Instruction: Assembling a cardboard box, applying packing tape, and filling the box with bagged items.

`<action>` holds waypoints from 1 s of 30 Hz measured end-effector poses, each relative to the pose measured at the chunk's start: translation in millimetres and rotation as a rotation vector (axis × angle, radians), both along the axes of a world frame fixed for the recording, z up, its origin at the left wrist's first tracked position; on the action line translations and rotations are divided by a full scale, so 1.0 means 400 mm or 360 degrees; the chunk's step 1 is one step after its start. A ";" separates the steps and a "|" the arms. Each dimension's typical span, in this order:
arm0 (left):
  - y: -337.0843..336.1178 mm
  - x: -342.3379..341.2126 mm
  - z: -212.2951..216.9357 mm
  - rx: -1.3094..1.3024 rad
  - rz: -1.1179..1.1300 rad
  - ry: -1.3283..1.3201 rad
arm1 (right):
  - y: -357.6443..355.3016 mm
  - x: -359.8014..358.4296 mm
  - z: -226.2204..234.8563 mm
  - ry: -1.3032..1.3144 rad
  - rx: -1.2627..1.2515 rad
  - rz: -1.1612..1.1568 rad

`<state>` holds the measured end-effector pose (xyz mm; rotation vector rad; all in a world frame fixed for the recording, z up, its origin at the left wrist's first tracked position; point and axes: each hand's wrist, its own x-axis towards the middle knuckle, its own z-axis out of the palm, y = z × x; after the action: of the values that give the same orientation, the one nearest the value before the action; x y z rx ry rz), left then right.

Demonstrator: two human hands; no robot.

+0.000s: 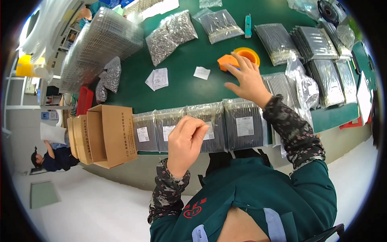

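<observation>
Apparently, four bags lie labelled at six o'clock, the eight-o'clock carton still unsealed, left grip clenched, right grip released.

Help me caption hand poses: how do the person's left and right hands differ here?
The left hand has its fingers curled in toward the thumb; the right hand has its fingers spread. The left hand is over the row of bagged packs, while the right hand is farther out, by the orange tape dispenser; contact is unclear. Both are bare, with dark floral sleeves behind the wrists.
</observation>
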<state>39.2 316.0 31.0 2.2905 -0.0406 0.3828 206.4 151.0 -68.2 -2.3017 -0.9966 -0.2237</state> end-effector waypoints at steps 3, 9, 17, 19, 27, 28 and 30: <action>-0.015 -0.011 0.001 -0.0017 -0.0113 0.0158 | 0.001 -0.059 0.096 0.1519 0.0906 0.0983; -0.061 -0.018 -0.029 -0.0196 -0.0225 0.0090 | -0.100 -0.117 0.091 0.1426 0.0522 0.1063; -0.147 -0.080 -0.252 -0.0975 0.0197 0.0532 | -0.225 -0.247 0.018 0.2272 0.0714 -0.0124; -0.169 -0.079 -0.290 -0.0981 0.0276 0.0580 | -0.226 -0.273 -0.008 0.2109 0.0766 -0.0432; -0.190 -0.057 -0.364 -0.0466 0.0505 0.0449 | -0.198 -0.297 -0.082 0.1417 0.0455 -0.0537; -0.190 -0.054 -0.366 -0.0378 0.0523 0.0443 | -0.195 -0.296 -0.084 0.1326 0.0415 -0.0529; -0.193 -0.054 -0.375 -0.0297 0.0534 0.0430 | -0.191 -0.295 -0.090 0.1235 0.0374 -0.0514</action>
<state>17.5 238.9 -119.0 2.1434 0.4998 0.2319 88.6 74.6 -104.1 -2.0371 -0.1939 0.3847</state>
